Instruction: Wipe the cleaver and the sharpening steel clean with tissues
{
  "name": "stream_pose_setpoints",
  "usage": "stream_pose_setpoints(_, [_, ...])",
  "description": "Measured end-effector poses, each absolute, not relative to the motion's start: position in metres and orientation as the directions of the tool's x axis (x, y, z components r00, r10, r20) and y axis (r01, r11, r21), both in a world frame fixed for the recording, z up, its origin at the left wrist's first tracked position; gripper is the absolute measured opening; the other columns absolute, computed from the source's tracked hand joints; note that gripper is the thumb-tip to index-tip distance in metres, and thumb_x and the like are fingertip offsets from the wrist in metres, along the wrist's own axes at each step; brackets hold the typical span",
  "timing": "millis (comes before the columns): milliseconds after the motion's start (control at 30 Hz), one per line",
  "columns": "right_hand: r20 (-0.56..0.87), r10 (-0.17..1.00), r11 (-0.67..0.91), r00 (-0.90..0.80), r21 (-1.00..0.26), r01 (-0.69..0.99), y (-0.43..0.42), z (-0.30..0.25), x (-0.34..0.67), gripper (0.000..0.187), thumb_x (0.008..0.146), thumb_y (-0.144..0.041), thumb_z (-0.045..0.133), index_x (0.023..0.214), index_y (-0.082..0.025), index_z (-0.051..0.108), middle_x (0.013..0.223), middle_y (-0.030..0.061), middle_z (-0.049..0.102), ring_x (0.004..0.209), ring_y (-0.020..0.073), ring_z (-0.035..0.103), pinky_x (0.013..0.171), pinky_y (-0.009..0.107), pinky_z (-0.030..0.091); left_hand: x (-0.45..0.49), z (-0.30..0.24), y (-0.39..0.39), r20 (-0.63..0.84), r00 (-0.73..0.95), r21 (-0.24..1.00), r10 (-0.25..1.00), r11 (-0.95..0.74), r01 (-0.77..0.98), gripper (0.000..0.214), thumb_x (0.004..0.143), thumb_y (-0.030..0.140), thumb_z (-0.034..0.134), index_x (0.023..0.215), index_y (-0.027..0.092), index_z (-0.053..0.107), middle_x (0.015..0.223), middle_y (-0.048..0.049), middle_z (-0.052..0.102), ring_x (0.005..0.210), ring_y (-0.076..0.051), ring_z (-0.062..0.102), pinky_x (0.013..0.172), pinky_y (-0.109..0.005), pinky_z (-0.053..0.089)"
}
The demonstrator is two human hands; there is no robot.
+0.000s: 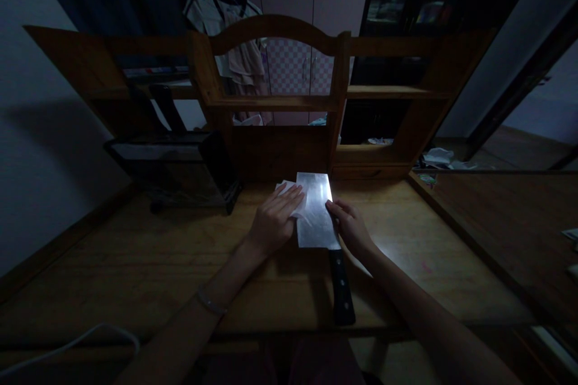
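Observation:
A cleaver (313, 222) with a broad shiny blade and a black riveted handle is in the middle of the head view, its handle pointing toward me. My right hand (352, 225) pinches the right edge of the blade, above the handle. Against the blade's left side, my left hand (274, 219) presses a white tissue (289, 187), with its fingers laid over it. Part of the tissue is hidden under those fingers. A thin bracelet circles my left wrist.
Both hands are over a wooden desk (189, 264) with a shelf (271, 102) along its back. A black knife block (176, 162) holding dark-handled knives stands at the back left. A white cable (103, 328) lies at the front left.

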State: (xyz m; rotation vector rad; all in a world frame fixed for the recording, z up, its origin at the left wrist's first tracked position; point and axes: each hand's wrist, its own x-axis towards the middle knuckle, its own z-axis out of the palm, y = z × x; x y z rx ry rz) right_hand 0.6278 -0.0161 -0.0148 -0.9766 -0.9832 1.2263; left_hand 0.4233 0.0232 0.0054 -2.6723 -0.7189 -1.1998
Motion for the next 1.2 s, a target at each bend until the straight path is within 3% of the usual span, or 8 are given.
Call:
stream_pose_setpoints(367, [0.044,0.999,0.049,0.021,-0.949,-0.311,-0.0174,-0.016,0.6283,0.024,0.082,-0.043,0.067,0.082,-0.02,0.065,0.075,0.0003,0.057,0.061,0.0124,0.047,0.052,0.022,0.035,0.4177,0.0031,0.0292,0.809,0.361,0.192,0.465,-0.788,0.586,0.07,0.076,-0.001,0.036,0.142,0.019,0.043,0.147,-0.0062,0.043,0.137,-0.021,0.036,0.115,-0.056,0.027])
stream_pose_setpoints(900, [0.021,0.999,0.029,0.029,-0.946,-0.323,-0.0142,-0.0185,0.6283,0.026,0.076,-0.044,0.071,0.079,-0.019,0.064,0.074,-0.0009,0.057,0.06,0.0124,0.047,0.055,0.024,0.034,0.42,0.0049,0.0275,0.793,0.349,0.18,0.5,-0.739,0.649,0.067,0.08,0.001,0.036,0.145,0.019,0.038,0.15,-0.0061,0.037,0.14,-0.021,0.032,0.117,-0.054,0.024])
stream_pose_setpoints(1200, [0.083,0.995,0.094,0.063,-0.976,-0.196,-0.0191,-0.013,0.6291,0.028,0.082,-0.047,0.066,0.082,-0.019,0.062,0.068,-0.0023,0.05,0.057,0.011,0.045,0.048,0.02,0.031,0.4199,0.0089,0.0213,0.783,0.404,0.169,0.473,-0.787,0.594,0.06,0.087,0.007,0.034,0.145,0.019,0.036,0.151,-0.0067,0.035,0.141,-0.021,0.03,0.117,-0.052,0.025])
